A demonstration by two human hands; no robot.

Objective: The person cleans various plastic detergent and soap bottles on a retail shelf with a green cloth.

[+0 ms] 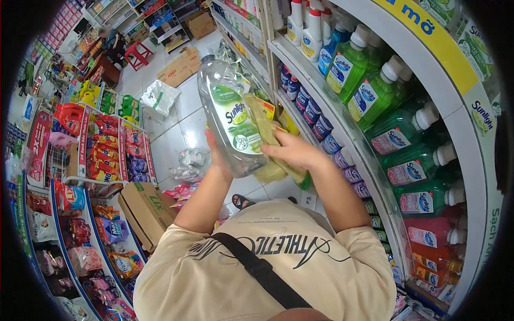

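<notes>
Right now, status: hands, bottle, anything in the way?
Left hand holding clear Sunlight bottle; right hand pressing yellow-green cloth against it; stocked shelf at right, nothing visibly blocking.

You're in a shop: shelf (478, 176) on your R w/ rows of same-brand Sunlight btls (412, 140) under a yellow ad strip (444, 40), display rack (84, 139) on your L w/ OMO pkts (104, 152) in multiples, plus cardboard ctn (179, 67) of stock on the tiled flr (193, 125).

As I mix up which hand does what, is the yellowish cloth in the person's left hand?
No, the right hand holds the yellowish cloth against the Sunlight bottle, which the left hand holds.
</notes>
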